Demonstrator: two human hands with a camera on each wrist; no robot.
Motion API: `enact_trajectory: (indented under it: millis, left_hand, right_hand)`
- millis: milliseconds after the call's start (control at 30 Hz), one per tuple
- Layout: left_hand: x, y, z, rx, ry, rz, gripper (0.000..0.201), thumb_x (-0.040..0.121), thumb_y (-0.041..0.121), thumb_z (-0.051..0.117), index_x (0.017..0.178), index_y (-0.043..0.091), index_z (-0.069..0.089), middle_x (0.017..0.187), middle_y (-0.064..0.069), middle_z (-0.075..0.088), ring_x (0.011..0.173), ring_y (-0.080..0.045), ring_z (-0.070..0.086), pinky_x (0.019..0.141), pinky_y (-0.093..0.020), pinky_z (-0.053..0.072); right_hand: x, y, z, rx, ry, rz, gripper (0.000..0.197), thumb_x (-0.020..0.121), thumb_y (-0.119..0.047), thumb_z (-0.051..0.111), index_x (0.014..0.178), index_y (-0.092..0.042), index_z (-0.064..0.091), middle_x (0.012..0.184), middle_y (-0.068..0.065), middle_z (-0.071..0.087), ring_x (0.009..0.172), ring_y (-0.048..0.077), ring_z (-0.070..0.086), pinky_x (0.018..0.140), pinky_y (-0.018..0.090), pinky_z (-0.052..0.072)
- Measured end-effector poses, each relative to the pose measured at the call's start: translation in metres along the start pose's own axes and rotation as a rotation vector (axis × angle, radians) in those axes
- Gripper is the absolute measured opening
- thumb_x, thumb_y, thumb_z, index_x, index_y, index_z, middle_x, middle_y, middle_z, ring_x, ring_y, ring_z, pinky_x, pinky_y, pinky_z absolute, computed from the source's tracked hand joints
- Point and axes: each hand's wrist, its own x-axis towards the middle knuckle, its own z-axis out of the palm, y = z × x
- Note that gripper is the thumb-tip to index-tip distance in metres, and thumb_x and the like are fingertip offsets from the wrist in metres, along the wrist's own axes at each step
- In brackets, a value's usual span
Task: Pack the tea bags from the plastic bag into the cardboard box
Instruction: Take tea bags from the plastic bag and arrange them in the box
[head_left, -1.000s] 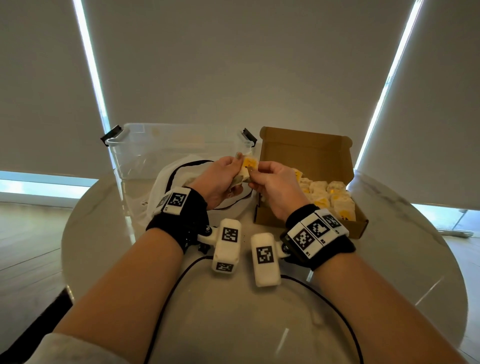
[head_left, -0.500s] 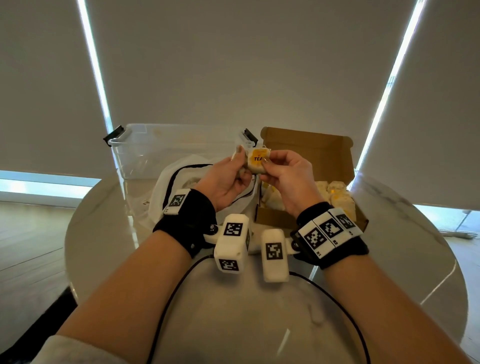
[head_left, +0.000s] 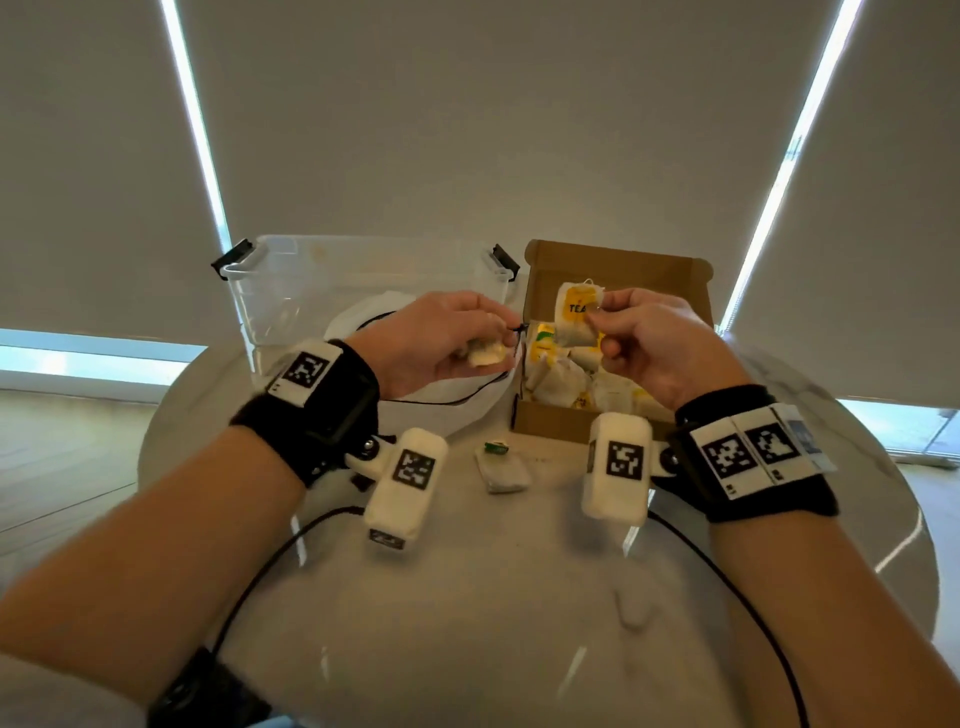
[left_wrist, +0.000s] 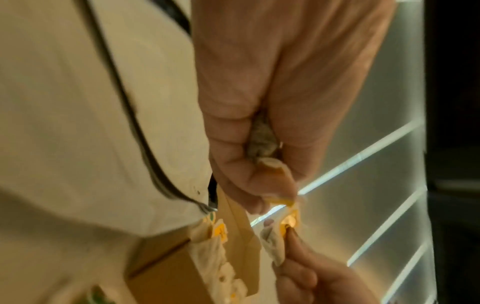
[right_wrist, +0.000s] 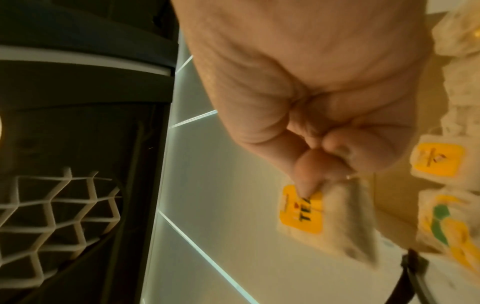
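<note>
My right hand (head_left: 605, 325) pinches a tea bag (head_left: 574, 317) with a yellow TEA label and holds it upright over the open cardboard box (head_left: 561, 423). The right wrist view shows my fingers on that tea bag (right_wrist: 324, 218). Several tea bags (head_left: 566, 382) lie in the box. My left hand (head_left: 467, 338) is curled round a crumpled tea bag (head_left: 485, 356), whose yellow tag (left_wrist: 280, 185) sticks out past the fingers, just left of the box. The white plastic bag (head_left: 415, 410) with a black drawstring lies under my left hand.
One loose tea bag (head_left: 504, 470) with a green tag lies on the round marble table (head_left: 467, 623), in front of the box between my wrists. A clear plastic bin (head_left: 311, 291) stands behind the white bag. Black cables run across the table from both wrists.
My hands, together on one yellow-label tea bag before, have parted. The right hand carried that bag right, over the box. The left hand kept another bag.
</note>
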Motion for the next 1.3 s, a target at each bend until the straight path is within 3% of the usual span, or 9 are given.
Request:
enact_trajectory:
  millis: [100,200,400,600,733,867,1000,1167,1300]
  left_hand:
    - [-0.013,0.010,-0.001,0.580,-0.153,0.043,0.013,0.089,0.011,0.058,0.091,0.020,0.068,0.080,0.007,0.065,0.063,-0.003,0.055,0.056,-0.015,0.047]
    - [-0.014,0.012,0.011,1.189,-0.322,0.093,0.011,0.088,0.029,0.063,0.096,0.022,0.068,0.082,0.010,0.065,0.065,-0.002,0.057,0.063,-0.019,0.047]
    - [0.004,-0.021,0.043,1.554,-0.421,-0.088,0.054,0.081,0.057,0.062,0.112,0.012,0.063,0.091,0.002,0.070,0.065,-0.006,0.060,0.050,-0.017,0.042]
    - [0.013,-0.023,0.028,1.530,-0.371,-0.120,0.040,0.089,0.043,0.059,0.108,0.009,0.063,0.090,-0.003,0.069,0.058,-0.006,0.052,0.049,-0.015,0.041]
    - [0.014,-0.022,0.006,1.548,-0.319,-0.209,0.043,0.087,0.048,0.058,0.109,0.011,0.062,0.097,-0.005,0.070,0.063,-0.010,0.056,0.046,-0.016,0.040]
    - [0.017,-0.020,-0.006,1.474,-0.316,-0.254,0.039,0.086,0.050,0.059,0.105,0.016,0.061,0.088,-0.002,0.069,0.063,-0.013,0.057,0.049,-0.017,0.043]
    - [0.025,-0.009,-0.003,1.026,-0.245,-0.118,0.026,0.089,0.043,0.058,0.095,0.018,0.059,0.076,0.006,0.064,0.061,-0.006,0.055,0.055,-0.018,0.046]
    - [0.034,0.003,0.016,0.539,-0.196,0.061,0.021,0.090,0.038,0.057,0.086,0.017,0.058,0.072,0.004,0.059,0.051,-0.001,0.049,0.050,-0.015,0.041]
    - [0.041,-0.006,0.023,0.322,-0.116,0.057,0.024,0.090,0.038,0.054,0.091,0.015,0.057,0.063,0.005,0.051,0.049,-0.001,0.044,0.050,-0.014,0.042]
  right_hand:
    - [0.000,-0.001,-0.003,-0.150,-0.007,0.034,0.008,0.087,-0.001,0.060,0.088,-0.009,0.060,0.075,0.004,0.060,0.049,0.006,0.048,0.046,0.017,0.045]
    - [0.002,0.002,-0.001,-0.307,0.007,0.052,0.009,0.089,-0.001,0.058,0.085,-0.010,0.059,0.075,0.005,0.057,0.055,0.008,0.048,0.053,0.020,0.044]
    - [0.005,0.003,-0.006,-0.366,0.068,0.077,0.009,0.089,-0.001,0.058,0.087,-0.010,0.059,0.077,0.007,0.058,0.058,0.010,0.049,0.054,0.020,0.044]
    - [0.016,0.002,-0.026,-0.384,0.257,0.097,0.008,0.085,0.002,0.061,0.087,-0.005,0.063,0.077,0.007,0.058,0.071,0.016,0.054,0.076,0.028,0.052]
    - [0.024,0.012,-0.031,-0.297,0.218,0.102,0.031,0.086,0.009,0.051,0.117,0.011,0.055,0.073,0.008,0.055,0.062,0.015,0.056,0.055,0.021,0.050]
    - [0.030,0.015,-0.030,-0.199,0.263,0.102,0.031,0.087,0.010,0.048,0.117,0.012,0.053,0.076,0.009,0.054,0.067,0.016,0.058,0.069,0.027,0.055]
    - [0.036,0.015,-0.024,-0.239,0.306,0.210,0.015,0.087,0.004,0.056,0.074,-0.003,0.059,0.080,0.009,0.062,0.076,0.015,0.058,0.087,0.031,0.054]
    - [0.043,0.026,-0.016,-0.275,0.229,0.210,0.015,0.086,0.006,0.051,0.076,-0.006,0.051,0.071,0.008,0.053,0.062,0.016,0.054,0.060,0.025,0.049]
    - [0.039,0.023,-0.018,-0.254,0.188,0.313,0.013,0.091,-0.001,0.050,0.080,-0.006,0.054,0.074,0.008,0.053,0.066,0.017,0.050,0.063,0.027,0.046]
